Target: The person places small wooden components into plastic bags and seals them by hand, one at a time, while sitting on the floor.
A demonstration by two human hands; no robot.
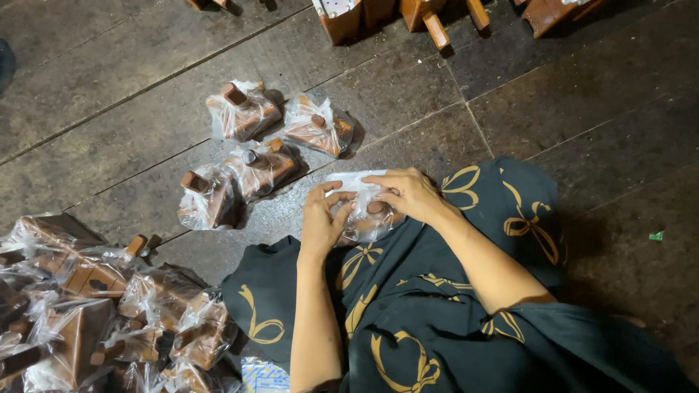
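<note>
Both hands, left hand and right hand, grasp with curled fingers a clear plastic bag enclosing a small brown wooden piece, held above the lap. Four bagged wooden pieces lie on the stone floor just beyond; a heap of bagged pieces sits at left.

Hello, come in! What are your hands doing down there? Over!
Left hand and right hand both gripping a clear bag with a wooden piece inside. Four bagged pieces lie just ahead on the floor. Nothing blocking.
</note>
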